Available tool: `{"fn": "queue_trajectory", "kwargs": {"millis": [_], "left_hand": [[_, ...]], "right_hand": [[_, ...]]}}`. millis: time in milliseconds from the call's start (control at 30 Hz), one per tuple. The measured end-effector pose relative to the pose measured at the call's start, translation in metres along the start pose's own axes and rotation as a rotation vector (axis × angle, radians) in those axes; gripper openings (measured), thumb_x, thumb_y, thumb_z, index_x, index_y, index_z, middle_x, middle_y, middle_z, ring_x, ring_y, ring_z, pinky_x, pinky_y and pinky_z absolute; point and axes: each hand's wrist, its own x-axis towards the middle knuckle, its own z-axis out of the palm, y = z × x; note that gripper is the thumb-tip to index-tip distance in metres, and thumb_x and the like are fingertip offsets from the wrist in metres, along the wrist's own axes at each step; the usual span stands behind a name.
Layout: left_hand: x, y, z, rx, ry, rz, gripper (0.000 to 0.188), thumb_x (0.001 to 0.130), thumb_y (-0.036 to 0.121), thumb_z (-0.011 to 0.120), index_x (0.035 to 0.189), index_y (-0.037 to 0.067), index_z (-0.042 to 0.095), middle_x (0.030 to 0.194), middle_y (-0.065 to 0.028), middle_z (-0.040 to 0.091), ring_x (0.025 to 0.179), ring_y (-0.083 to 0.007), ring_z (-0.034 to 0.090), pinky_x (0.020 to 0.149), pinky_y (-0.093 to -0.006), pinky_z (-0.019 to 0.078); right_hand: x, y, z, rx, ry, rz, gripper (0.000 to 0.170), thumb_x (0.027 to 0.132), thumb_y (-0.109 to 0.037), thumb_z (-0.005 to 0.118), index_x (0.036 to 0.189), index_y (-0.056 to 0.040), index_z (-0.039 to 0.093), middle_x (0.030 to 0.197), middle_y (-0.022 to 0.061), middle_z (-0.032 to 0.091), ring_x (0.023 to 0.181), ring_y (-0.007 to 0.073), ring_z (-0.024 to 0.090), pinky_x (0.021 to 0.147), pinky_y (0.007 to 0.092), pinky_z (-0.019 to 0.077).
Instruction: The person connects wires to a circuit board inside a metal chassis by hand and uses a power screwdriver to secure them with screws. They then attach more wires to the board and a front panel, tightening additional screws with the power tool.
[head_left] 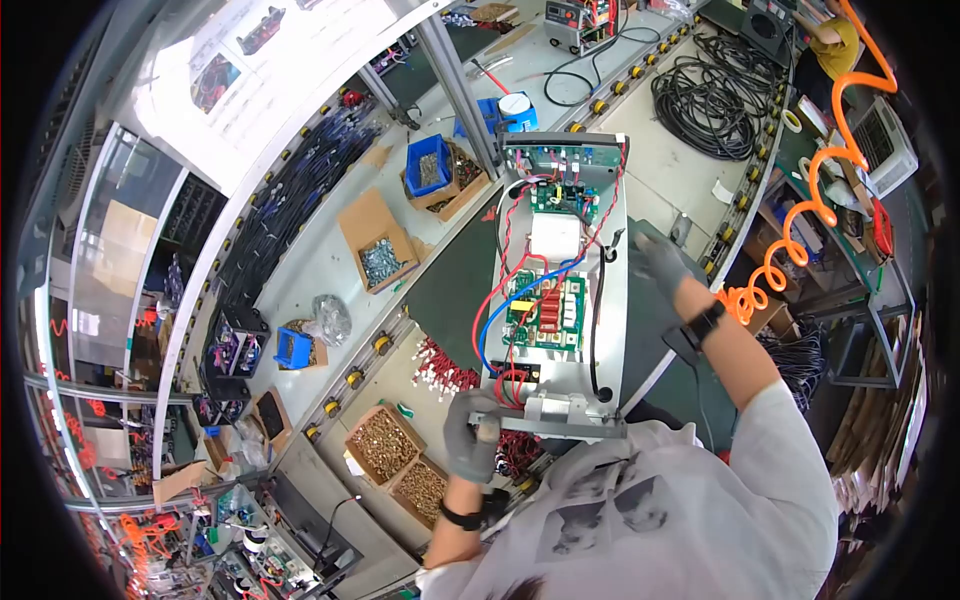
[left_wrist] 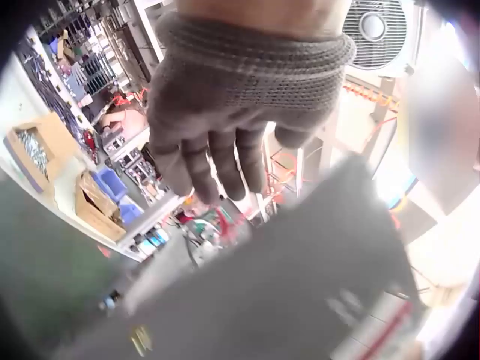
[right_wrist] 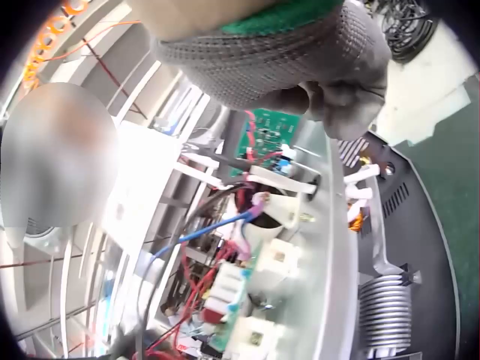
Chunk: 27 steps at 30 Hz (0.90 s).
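Observation:
A long open metal chassis point(head_left: 612, 330) stretches across the head view. Inside are green circuit boards point(head_left: 578, 300), a white block point(head_left: 553, 237) and red and blue wires point(head_left: 490, 318). My gloved left hand point(head_left: 470, 440) is at the near left corner, by the grey end panel point(left_wrist: 247, 277). In the left wrist view its fingers point(left_wrist: 221, 161) extend downward above the panel's edge. My gloved right hand point(head_left: 662, 262), blurred, is beside the chassis's right side. In the right wrist view its bent fingers point(right_wrist: 349, 109) overlap the side wall; a metal coil point(right_wrist: 385, 311) shows outside that wall.
To the left lie boxes of screws point(head_left: 380, 260), a blue bin point(head_left: 428, 170) and boxes of brass-coloured parts point(head_left: 385, 445). Black cables point(head_left: 705, 100) are coiled at the far right. An orange spiral hose point(head_left: 800, 220) hangs at right; a person point(head_left: 835, 45) is beyond.

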Motion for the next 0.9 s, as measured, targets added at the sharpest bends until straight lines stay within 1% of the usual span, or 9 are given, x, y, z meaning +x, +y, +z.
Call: {"fn": "queue_trajectory", "kwargs": {"millis": [67,133,167,333,567,667,767,833,900], "left_hand": [[-0.007,0.006,0.026,0.019,0.446,-0.138,0.028,0.091,0.024,0.047,0.078,0.000,0.055,0.072,-0.0052,0.057,0.067,-0.0122,0.051,0.061,-0.0272,0.0400],[0.009,-0.007,0.041,-0.134,0.638,-0.076,0.025,0.085,0.017,0.048,0.066,0.001,0.049,0.059,-0.0022,0.048,0.055,-0.0098,0.042,0.050,-0.0269,0.0317],[0.008,-0.013,0.041,-0.130,0.696,-0.097,0.025,0.083,0.015,0.048,0.063,0.000,0.049,0.057,-0.0018,0.045,0.053,-0.0094,0.040,0.048,-0.0272,0.0300],[0.036,-0.027,-0.001,0.011,0.534,0.025,0.022,0.079,0.011,0.050,0.061,-0.001,0.050,0.056,0.0001,0.042,0.054,-0.0086,0.037,0.047,-0.0272,0.0283],[0.120,-0.076,-0.114,-0.341,0.098,-0.062,0.022,0.086,0.021,0.054,0.076,0.001,0.059,0.066,-0.0005,0.053,0.061,-0.0111,0.049,0.057,-0.0266,0.0411],[0.137,-0.016,-0.120,0.349,-0.047,-0.084,0.024,0.087,0.026,0.056,0.086,0.002,0.060,0.074,-0.0047,0.057,0.071,-0.0151,0.054,0.068,-0.0303,0.0442],[0.113,0.028,-0.107,0.836,0.010,0.225,0.025,0.085,0.027,0.057,0.096,0.005,0.061,0.087,-0.0102,0.060,0.083,-0.0260,0.057,0.076,-0.0354,0.0450],[0.075,0.080,-0.062,0.841,-0.030,0.242,0.023,0.083,0.024,0.059,0.096,0.005,0.062,0.090,-0.0126,0.061,0.089,-0.0308,0.057,0.079,-0.0381,0.0446],[0.041,0.080,-0.015,0.655,-0.150,0.230,0.024,0.083,0.023,0.060,0.098,0.005,0.062,0.091,-0.0141,0.060,0.088,-0.0299,0.058,0.078,-0.0388,0.0456]], "right_hand": [[0.034,0.007,0.026,-0.031,-0.098,-0.197,0.027,0.092,-0.030,0.052,0.085,-0.0063,0.061,0.059,-0.0020,0.050,0.050,0.0105,0.046,0.048,0.0258,0.0378],[0.011,-0.063,0.047,0.102,-0.077,0.368,0.023,0.092,-0.030,0.051,0.092,-0.0090,0.060,0.065,-0.0007,0.052,0.055,0.0110,0.046,0.050,0.0258,0.0371],[0.008,-0.062,0.047,0.105,-0.147,0.315,0.026,0.093,-0.031,0.048,0.079,-0.0118,0.058,0.063,0.0004,0.053,0.052,0.0115,0.045,0.047,0.0284,0.0354],[-0.005,-0.036,0.051,0.015,-0.043,0.335,0.031,0.094,-0.035,0.046,0.093,-0.0063,0.059,0.068,0.0042,0.059,0.051,0.0147,0.054,0.044,0.0294,0.0429],[-0.098,0.006,0.055,0.201,-0.003,0.437,0.028,0.094,-0.031,0.051,0.080,-0.0064,0.055,0.068,0.0071,0.056,0.060,0.0201,0.058,0.057,0.0329,0.0518],[-0.140,-0.008,0.064,0.439,0.015,0.444,0.027,0.094,-0.030,0.051,0.092,-0.0037,0.056,0.076,0.0075,0.058,0.066,0.0218,0.061,0.062,0.0345,0.0538],[-0.160,-0.005,0.041,0.322,-0.212,0.158,0.024,0.088,-0.019,0.057,0.102,0.0002,0.054,0.090,0.0086,0.058,0.078,0.0179,0.059,0.071,0.0309,0.0500],[-0.149,0.042,0.021,-0.110,-0.264,-0.036,0.023,0.084,-0.016,0.058,0.103,-0.0020,0.054,0.094,0.0111,0.059,0.085,0.0207,0.059,0.075,0.0346,0.0484],[-0.159,0.014,0.030,-0.386,-0.194,-0.247,0.029,0.084,-0.024,0.058,0.106,-0.0045,0.056,0.108,0.0160,0.054,0.094,0.0310,0.058,0.080,0.0390,0.0467]]}}
